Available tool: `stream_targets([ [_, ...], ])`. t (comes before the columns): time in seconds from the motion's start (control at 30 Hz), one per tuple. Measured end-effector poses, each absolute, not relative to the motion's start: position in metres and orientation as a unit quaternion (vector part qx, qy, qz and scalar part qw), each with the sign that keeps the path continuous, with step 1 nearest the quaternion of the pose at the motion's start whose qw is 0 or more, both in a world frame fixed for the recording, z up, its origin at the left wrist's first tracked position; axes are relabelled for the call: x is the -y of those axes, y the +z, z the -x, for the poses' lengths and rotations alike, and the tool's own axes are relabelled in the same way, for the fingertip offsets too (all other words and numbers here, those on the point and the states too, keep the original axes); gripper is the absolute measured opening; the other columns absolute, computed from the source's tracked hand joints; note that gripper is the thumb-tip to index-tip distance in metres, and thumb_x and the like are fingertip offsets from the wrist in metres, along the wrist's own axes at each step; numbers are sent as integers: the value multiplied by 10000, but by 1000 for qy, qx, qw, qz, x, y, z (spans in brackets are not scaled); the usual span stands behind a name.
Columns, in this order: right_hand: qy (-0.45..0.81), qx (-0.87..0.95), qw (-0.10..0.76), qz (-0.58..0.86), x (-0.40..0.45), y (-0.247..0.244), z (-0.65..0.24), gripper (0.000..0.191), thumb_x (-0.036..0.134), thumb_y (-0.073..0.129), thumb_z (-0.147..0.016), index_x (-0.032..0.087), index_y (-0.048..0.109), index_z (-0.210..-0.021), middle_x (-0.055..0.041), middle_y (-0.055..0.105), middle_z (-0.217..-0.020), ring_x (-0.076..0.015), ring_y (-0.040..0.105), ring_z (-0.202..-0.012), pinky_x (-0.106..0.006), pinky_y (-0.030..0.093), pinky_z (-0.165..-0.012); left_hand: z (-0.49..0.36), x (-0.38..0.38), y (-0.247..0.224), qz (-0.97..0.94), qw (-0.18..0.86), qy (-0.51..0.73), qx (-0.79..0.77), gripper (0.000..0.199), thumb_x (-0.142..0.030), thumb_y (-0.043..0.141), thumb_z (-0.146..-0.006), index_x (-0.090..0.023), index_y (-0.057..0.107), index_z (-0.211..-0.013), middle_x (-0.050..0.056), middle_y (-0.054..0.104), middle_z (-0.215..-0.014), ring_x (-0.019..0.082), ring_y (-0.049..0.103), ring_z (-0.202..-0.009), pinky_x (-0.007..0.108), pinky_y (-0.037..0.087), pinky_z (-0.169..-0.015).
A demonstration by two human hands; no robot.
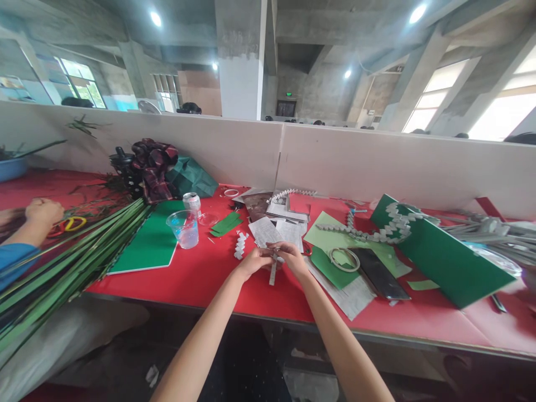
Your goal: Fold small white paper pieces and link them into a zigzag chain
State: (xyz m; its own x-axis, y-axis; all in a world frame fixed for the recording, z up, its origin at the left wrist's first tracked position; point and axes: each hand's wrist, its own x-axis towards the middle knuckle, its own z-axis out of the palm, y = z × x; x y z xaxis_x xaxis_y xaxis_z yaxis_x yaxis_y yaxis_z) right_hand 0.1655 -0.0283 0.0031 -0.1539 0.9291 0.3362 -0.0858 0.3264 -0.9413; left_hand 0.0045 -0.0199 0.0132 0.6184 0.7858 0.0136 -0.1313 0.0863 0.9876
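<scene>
My left hand [256, 261] and my right hand [290, 258] meet over the front of the red table [218, 279]. Both are closed, with fingertips pinching a narrow printed paper strip [272, 274] whose end hangs down between them. The fold at the fingertips is too small to make out. Just beyond lie printed paper sheets [268, 231]. A short folded-paper chain [240, 245] rests left of my left hand. Right of my right hand are a roll of tape [344, 260], a dark phone [383, 274] and a longer folded-paper chain [360, 233] on light green paper.
A plastic cup [187, 237], a can [191, 202], a green board [144, 245] and long green leaves [84, 262] lie to the left. Another person's hand [44, 213] is at far left near yellow-handled scissors [75, 223]. A green board [448, 257] leans at right. A white partition [355, 162] stands behind.
</scene>
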Motion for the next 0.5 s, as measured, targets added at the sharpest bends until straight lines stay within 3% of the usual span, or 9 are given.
stream_targets([
  [0.17,428,654,515,352,30,5,-164,303,178,498,-699,222,754,-854,-70,682,-1109,-288,564,-1129,-433,400,-968,-5,18,13,-558,677,365,-313,246,-207,697,-670,-90,688,-887,96,709,-795,225,679,-752,364,524,-765],
  [0.33,476,646,491,340,30,10,-166,303,309,501,-808,236,734,-988,-60,633,-1208,-280,514,-1184,-431,362,-1005,-4,16,12,-560,678,389,-274,349,-270,721,-681,-98,674,-981,115,716,-877,248,675,-839,392,503,-829],
  [0.5,497,610,497,366,26,4,-165,292,334,622,-764,231,712,-1022,-69,673,-1110,-257,592,-1023,-374,452,-857,-5,18,14,-576,656,388,-296,292,-271,697,-697,-91,691,-925,110,714,-839,229,666,-821,350,500,-795],
])
